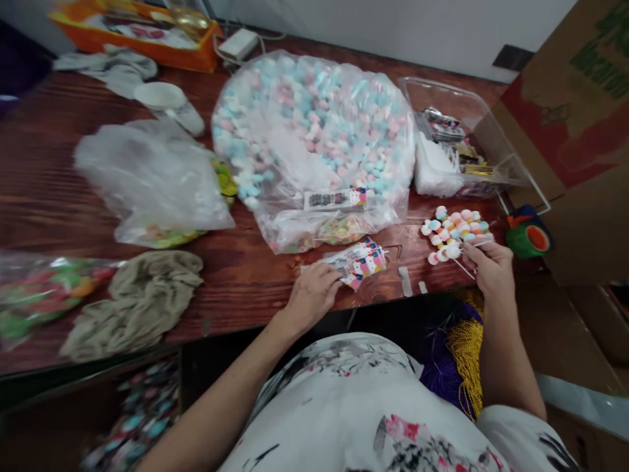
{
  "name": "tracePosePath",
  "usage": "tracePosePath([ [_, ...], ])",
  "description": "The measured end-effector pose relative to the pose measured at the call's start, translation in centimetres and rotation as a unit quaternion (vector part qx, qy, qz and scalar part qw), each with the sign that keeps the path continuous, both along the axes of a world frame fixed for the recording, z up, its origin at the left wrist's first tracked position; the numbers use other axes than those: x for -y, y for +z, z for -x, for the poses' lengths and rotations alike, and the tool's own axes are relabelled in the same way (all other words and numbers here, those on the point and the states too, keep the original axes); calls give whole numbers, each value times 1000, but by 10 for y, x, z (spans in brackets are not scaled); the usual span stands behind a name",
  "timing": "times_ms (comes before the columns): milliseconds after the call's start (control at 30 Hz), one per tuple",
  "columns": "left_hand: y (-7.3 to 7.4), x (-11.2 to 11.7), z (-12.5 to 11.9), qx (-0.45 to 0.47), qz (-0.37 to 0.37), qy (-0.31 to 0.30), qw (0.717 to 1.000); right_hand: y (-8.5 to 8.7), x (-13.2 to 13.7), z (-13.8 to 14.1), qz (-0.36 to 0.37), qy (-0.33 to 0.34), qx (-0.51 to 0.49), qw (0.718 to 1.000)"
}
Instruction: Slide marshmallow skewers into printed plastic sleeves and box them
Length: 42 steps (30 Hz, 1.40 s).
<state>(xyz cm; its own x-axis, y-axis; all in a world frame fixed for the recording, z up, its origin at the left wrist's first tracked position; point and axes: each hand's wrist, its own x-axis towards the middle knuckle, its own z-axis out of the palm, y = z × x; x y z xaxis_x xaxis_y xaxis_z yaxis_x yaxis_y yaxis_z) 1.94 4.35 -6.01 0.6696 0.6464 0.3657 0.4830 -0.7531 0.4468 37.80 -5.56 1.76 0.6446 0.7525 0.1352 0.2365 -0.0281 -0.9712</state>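
Right grip (493, 267) holds white sticks (464, 269); wooden table (230, 282) meets pale wall (393, 26).

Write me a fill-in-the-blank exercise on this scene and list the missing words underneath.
1. The left hand touches the printed packets, and the loose round pieces by the right hand lie to the ____ of them.
2. The contents of the big clear bag are white, pink and pale ____.
3. The long open container at the back left is coloured ____.
4. The tape roll beside the cardboard box has a ____ outer side.

Missing words: right; blue; orange; green.
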Motion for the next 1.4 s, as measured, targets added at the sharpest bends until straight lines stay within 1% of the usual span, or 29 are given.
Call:
tracePosePath([
  [33, -1, 1, 2, 8, 8, 3, 1000, -2, 2, 2, 7, -13, 64, 998],
  [100, -4, 1, 4, 33, 31, 15, 999, -5, 8, 6, 9, -40, 186, 982],
  [167, -5, -2, 4, 60, 69, 29, 995, -7, 14, 11, 18, -55, 258, 964],
  [233, -2, -7, 4, 88, 138, 51, 985, -10, 19, 15, 44, -50, 274, 959],
  [300, 5, -13, 3, 104, 226, 79, 965, -13, 21, 18, 70, -37, 264, 961],
  [367, 12, -19, 5, 89, 289, 90, 949, -16, 23, 18, 71, -44, 244, 966],
  [400, 15, -22, 5, 68, 300, 83, 948, -17, 23, 18, 61, -58, 232, 969],
  [433, 17, -23, 6, 42, 297, 70, 951, -18, 24, 18, 49, -72, 221, 971],
  [500, 19, -25, 7, -13, 257, 42, 965, -20, 24, 19, 34, -86, 195, 976],
  [567, 17, -24, 8, -53, 207, 32, 976, -23, 21, 19, 45, -80, 187, 978],
  [633, 14, -22, 7, -75, 181, 37, 980, -27, 15, 18, 69, -72, 205, 974],
  [733, 12, -23, 6, -90, 190, 41, 977, -33, 8, 14, 82, -67, 234, 967],
  [800, 12, -24, 5, -88, 211, 47, 972, -32, 6, 16, 77, -53, 245, 965],
  [867, 14, -26, 4, -67, 243, 65, 966, -24, 7, 23, 62, -24, 263, 963],
  [933, 15, -27, 3, -22, 292, 83, 953, -9, 11, 36, 38, 33, 286, 957],
  [1000, 18, -29, 4, 46, 351, 91, 931, 10, 16, 52, 6, 108, 299, 948],
  [1067, 24, -29, 5, 116, 404, 90, 903, 29, 19, 68, -23, 179, 293, 939],
  [1133, 33, -28, 6, 169, 433, 91, 881, 42, 17, 83, -41, 261, 312, 913],
  [1167, 39, -27, 6, 187, 436, 90, 876, 45, 13, 91, -48, 304, 331, 892],
  [1233, 50, -24, 5, 213, 427, 82, 875, 48, 2, 108, -54, 376, 377, 845],
  [1300, 62, -19, 4, 235, 411, 68, 878, 47, -11, 125, -50, 419, 411, 808],
  [1333, 67, -16, 4, 244, 402, 60, 880, 46, -18, 132, -49, 427, 423, 798],
  [1367, 71, -14, 3, 254, 392, 54, 883, 45, -24, 139, -47, 430, 428, 794],
  [1400, 75, -11, 3, 265, 380, 49, 885, 43, -28, 145, -47, 429, 424, 796],
])
